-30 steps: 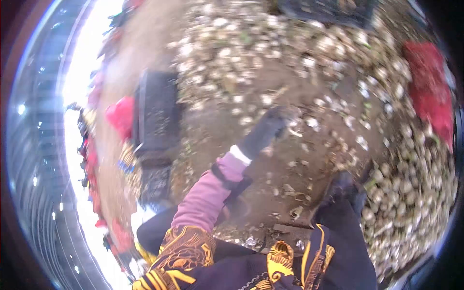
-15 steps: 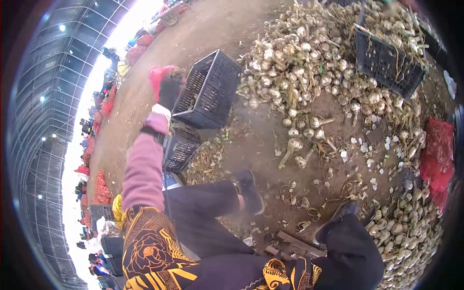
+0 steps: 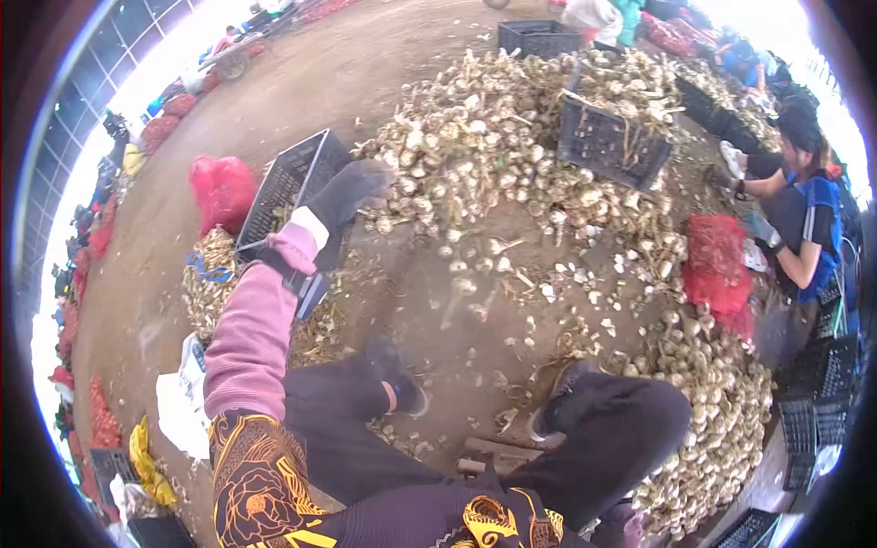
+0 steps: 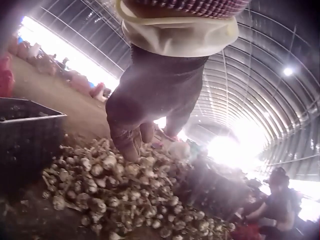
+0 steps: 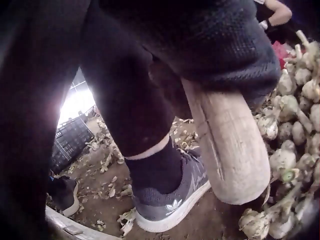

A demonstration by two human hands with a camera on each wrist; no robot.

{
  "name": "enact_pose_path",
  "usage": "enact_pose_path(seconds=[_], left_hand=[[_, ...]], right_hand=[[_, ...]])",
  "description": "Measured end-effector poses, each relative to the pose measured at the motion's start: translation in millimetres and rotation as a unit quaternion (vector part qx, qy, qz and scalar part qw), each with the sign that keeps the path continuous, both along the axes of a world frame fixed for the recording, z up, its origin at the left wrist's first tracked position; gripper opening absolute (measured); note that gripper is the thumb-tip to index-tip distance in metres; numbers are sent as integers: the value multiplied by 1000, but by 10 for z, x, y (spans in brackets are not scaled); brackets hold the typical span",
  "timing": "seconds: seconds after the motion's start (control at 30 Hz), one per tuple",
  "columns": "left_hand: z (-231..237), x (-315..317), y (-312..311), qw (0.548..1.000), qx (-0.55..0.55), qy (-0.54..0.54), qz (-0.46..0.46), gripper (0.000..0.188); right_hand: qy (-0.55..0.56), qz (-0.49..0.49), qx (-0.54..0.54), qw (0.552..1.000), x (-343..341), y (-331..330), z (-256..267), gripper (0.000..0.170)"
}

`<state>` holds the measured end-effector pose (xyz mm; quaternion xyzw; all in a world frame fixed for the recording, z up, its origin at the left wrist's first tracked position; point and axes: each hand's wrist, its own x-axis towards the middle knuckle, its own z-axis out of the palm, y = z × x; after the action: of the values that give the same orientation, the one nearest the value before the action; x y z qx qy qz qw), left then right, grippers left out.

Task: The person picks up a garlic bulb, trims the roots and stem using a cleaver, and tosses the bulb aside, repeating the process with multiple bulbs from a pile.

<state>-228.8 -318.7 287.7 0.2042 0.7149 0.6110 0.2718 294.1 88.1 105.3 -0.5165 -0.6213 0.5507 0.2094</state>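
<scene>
My gloved left hand (image 3: 352, 190) reaches past the near side of a black crate (image 3: 297, 183) to the left edge of the garlic heap (image 3: 484, 137). The left wrist view shows the hand (image 4: 155, 95) from behind, fingers pointing down and loosely bent above the garlic bulbs (image 4: 110, 185), with nothing visible in them. In the right wrist view my dark-gloved right hand (image 5: 220, 50) grips a thick, pale wooden handle (image 5: 230, 150) beside more garlic. Whatever lies at the handle's other end is hidden.
A red bag (image 3: 222, 194) stands left of the crate. Another crate (image 3: 612, 146) lies tilted on the heap. At right, a person in blue (image 3: 808, 201) crouches by a red net bag (image 3: 717, 265). My shoes rest on the dirt floor, with more garlic (image 3: 713, 429) beside my right leg.
My left hand has moved from beside the red bag, across the crate, to the garlic heap. The head view has swung, bringing the crouching person into sight at right.
</scene>
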Motion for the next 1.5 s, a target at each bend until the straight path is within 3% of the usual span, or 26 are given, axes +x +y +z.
enact_pose_path(seconds=[0.1, 0.13, 0.2, 0.27, 0.33, 0.37, 0.4, 0.43, 0.5, 0.6, 0.63, 0.7, 0.73, 0.77, 0.87, 0.93, 1.03, 1.07, 1.13, 1.17, 1.27, 1.33, 1.4, 1.5], left_hand=[[114, -43, 589, 999, -27, 45, -11, 34], [228, -59, 726, 996, -21, 58, -63, 30], [330, -113, 995, 976, -49, 175, -117, 29], [95, -417, 1259, 877, -51, 453, -153, 28], [-93, -372, 1431, 893, -42, 427, -138, 28], [-233, -256, 1529, 959, -37, 261, -106, 27], [-322, -211, 1633, 993, -33, 89, -69, 26], [-676, -376, 1686, 974, -114, 174, -93, 22], [-1490, -479, 1734, 962, -70, 236, -120, 18], [-2475, -512, 1955, 963, -224, 148, -34, 17], [-2697, -502, 2045, 917, -260, 297, -60, 21], [-3017, -413, 2181, 838, -323, 423, -118, 26], [-2885, -309, 2316, 858, -366, 346, -98, 26], [-3428, -467, 2273, 836, -312, 433, -132, 24], [-3821, -566, 2204, 826, -322, 416, -200, 29], [-3969, -609, 2158, 861, -291, 385, -158, 31], [-3819, -561, 2000, 770, -329, 515, -184, 36], [-3522, -512, 2063, 747, -367, 510, -218, 41], [-2836, -279, 2392, 699, -533, 408, -248, 64], [-2790, -211, 2385, 697, -502, 461, -221, 67], [-2953, 156, 2331, 909, -235, 321, -128, 68], [-2644, 542, 2541, 983, -107, 44, -140, 61], [-2616, 935, 2591, 973, 54, -196, -109, 56], [-2540, 1353, 2625, 944, 71, -317, -64, 56]], right_hand=[[6, 1, -7, 1000, 151, -131, 171, 15], [11, 4, -8, 1000, 155, -167, 231, 16], [14, 19, -17, 1000, 104, -215, 310, 16], [17, 32, -35, 999, -17, -242, 333, 17], [15, 50, -52, 997, -224, -238, 308, 18], [14, 56, -59, 997, -333, -235, 285, 18], [12, 64, -67, 996, -469, -216, 251, 19], [5, 72, -72, 995, -614, -180, 201, 19], [-18, 90, -86, 992, -948, -81, 88, 20], [-42, 110, -112, 987, -1416, -17, -169, 21], [-2, 117, -120, 986, -1549, -33, -246, 19], [79, 133, -137, 978, -1798, -43, -404, 16], [70, 146, -134, 978, -1878, -11, -546, 16], [60, 159, -132, 976, -1940, 15, -727, 15], [46, 120, -203, 971, -2141, -40, -935, 11], [14, 115, -203, 972, -2287, -54, -930, 10], [6, 130, -190, 973, -2223, 2, -1198, 12], [8, 128, -189, 974, -2207, 0, -1236, 13], [21, 126, -195, 972, -2245, 16, -1137, 15], [17, 131, -192, 972, -2208, 19, -1187, 15], [-8, 148, -182, 972, -2242, 8, -1055, 17], [-1, 188, -163, 969, -2275, 28, -974, 18], [-41, 222, -95, 969, -2303, 19, -934, 18], [-32, 291, 81, 953, -2332, 12, -856, 19]])
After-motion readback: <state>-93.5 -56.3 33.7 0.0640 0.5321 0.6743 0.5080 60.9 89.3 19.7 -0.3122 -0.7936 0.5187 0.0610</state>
